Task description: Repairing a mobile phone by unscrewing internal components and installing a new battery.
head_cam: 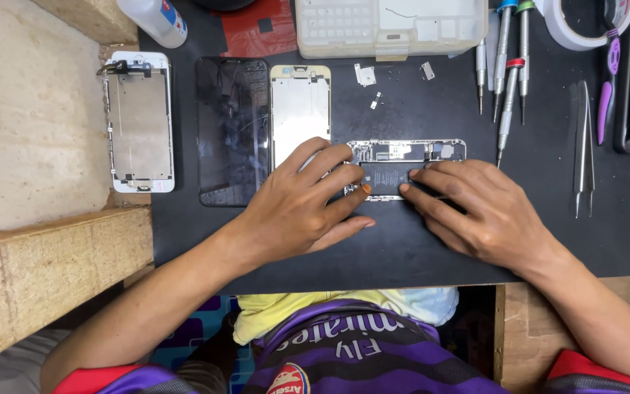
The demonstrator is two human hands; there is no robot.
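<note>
Black rubber mat (402, 255) is spread over the bench, and an opened phone body (405, 169) is laid flat near its middle. Small metal parts and a dark flat battery are seen inside the phone's shiny frame.

The left hand (297, 208) is pressed on the phone's left end, with its fingers (329, 157) bent over the frame and the thumb tucked under at 6 o'clock. The frame is pinched there. The right hand (486, 211) is laid flat on the phone's right part, fingers (424, 179) stretched onto the dark battery. Nothing is gripped by it; it is only pressed down.

At 12 o'clock from the phone, a clear plastic box (391, 29) with many little square cells is seen; whether anything is kept in the cells cannot be told. Tiny silver metal bits (366, 75) are scattered just below it on the mat.

At 9 o'clock, a pale metal screen plate (299, 106) is touched by the left hand. Beside that, a dark glass screen (232, 131) with thin cracks is laid flat. Farther out at 9 o'clock, a white phone frame (140, 120) is set on the pale wooden table (30, 109).

At 2 o'clock, thin screwdrivers (508, 66) with coloured tops are lined up. At 3 o'clock, steel tweezers (583, 149) are laid well apart from the hands. A purple plastic tool (607, 95) and a roll of white tape (585, 25) are found at the far corner. A white bottle (153, 20) is tipped at 11 o'clock.
</note>
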